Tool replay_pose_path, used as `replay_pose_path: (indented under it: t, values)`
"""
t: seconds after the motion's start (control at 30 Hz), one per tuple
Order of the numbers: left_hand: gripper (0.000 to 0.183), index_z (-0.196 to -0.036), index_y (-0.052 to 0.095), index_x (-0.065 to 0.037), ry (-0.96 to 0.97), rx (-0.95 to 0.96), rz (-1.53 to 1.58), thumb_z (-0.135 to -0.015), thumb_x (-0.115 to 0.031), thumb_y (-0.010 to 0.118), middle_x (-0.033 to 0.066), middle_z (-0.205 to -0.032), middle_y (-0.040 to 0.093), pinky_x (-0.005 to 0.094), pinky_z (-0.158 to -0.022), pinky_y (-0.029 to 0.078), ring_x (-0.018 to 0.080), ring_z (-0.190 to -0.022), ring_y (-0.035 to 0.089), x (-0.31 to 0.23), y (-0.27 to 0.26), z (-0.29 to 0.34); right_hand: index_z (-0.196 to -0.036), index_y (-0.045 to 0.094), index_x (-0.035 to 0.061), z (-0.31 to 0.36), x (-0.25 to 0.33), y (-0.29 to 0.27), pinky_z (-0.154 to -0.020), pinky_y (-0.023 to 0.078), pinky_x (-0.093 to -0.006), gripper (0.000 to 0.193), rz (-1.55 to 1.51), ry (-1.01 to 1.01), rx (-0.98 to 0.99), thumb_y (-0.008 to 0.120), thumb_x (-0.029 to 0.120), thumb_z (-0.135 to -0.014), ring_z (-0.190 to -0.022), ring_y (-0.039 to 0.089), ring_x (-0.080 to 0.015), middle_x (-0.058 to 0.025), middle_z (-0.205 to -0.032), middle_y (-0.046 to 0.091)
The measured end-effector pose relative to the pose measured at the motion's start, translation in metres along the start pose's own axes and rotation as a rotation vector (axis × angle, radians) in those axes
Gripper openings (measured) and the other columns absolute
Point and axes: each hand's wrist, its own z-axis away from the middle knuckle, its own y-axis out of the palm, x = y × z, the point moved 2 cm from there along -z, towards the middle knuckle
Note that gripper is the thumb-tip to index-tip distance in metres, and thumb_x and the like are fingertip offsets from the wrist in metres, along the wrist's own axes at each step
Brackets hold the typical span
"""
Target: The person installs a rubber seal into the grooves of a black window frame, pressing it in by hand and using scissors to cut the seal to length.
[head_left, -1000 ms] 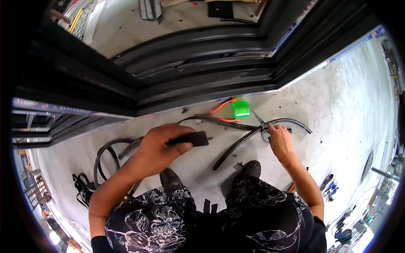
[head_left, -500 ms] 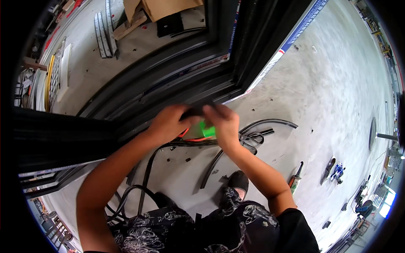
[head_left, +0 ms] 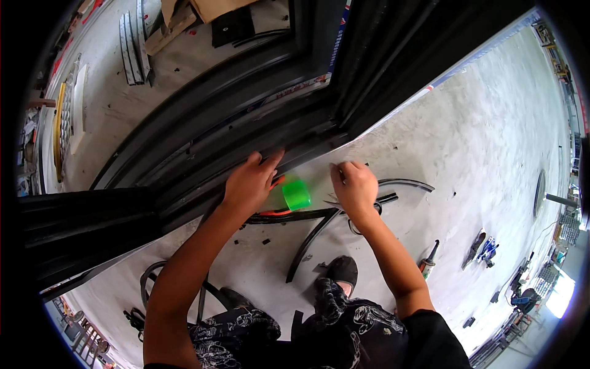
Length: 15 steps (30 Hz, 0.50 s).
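Note:
The dark window or door frame has a corner just beyond my hands. My left hand rests on its near lower rail, a couple of fingers stretched out along the profile. Apart from it, to the right, my right hand is closed, fingers curled and thumb pressed in; anything inside is hidden. Between the hands stands a bright green cylinder, its kind unclear, next to an orange-red piece. What look like scissors show beneath my right wrist, partly covered. Black rubber strips lie on the floor nearby.
A sealant-type tube lies on the floor at right, with a blue-and-white item farther right. Cardboard and metal profiles are beyond the frame. Coiled black strip lies by my left forearm.
My hands were close together on a dark piece at the frame's corner. The right has moved right and away; the left now lies on the rail with fingers extended. The green cylinder is uncovered.

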Motion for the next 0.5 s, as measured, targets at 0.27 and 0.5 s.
replay_pose_path:
  t: [0.27,0.5]
  values:
    - [0.039,-0.133,0.057,-0.019,-0.059,0.135,0.092,-0.094,-0.019,0.057,0.0136,-0.096,0.060,0.0422,-0.071,0.053,0.0315,-0.083,0.064,-0.003,0.002,-0.014,-0.111,0.058,-0.0017,-0.017,-0.022,0.015,-0.062,0.053,-0.0283,0.043,-1.018,0.864,0.135,0.074,0.030,-0.087,-0.077,0.062,-0.0140,-0.0076,-0.094,0.064]
    - [0.044,-0.135,0.055,-0.017,-0.098,0.179,0.067,-0.091,-0.016,0.059,0.0144,-0.094,0.060,0.0436,-0.075,0.050,0.0343,-0.085,0.061,-0.005,-0.001,-0.020,-0.109,0.056,0.0001,-0.037,-0.005,0.032,-0.065,0.054,-0.0312,0.050,-1.093,0.924,0.114,0.081,0.030,-0.079,-0.084,0.064,-0.0180,-0.0075,-0.097,0.064]
